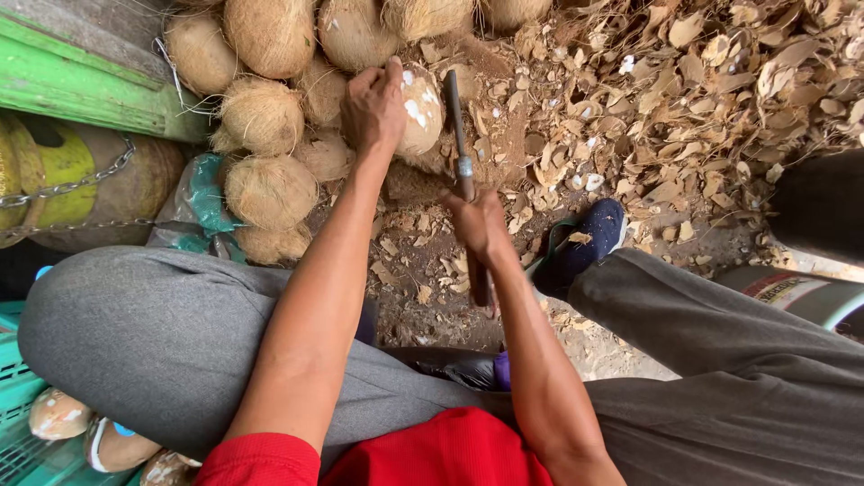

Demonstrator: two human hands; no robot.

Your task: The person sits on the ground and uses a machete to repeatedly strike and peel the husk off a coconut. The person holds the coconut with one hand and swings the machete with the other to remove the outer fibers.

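My left hand (373, 105) grips a partly husked coconut (419, 110) with white patches, holding it on the ground ahead of me. My right hand (477, 225) is closed around the handle of a long dark metal blade tool (460, 153), whose tip points up beside the coconut's right side, close to it. I sit with grey-trousered knees apart and a blue shoe (589, 238) planted to the right of the tool.
A heap of brown fibrous coconuts (265, 117) lies at the upper left. Shell chips (684, 99) litter the ground at the right. A green plank (90, 85) and a chained barrel (90, 184) stand at the left. A teal crate (27, 432) with peeled coconuts sits at the lower left.
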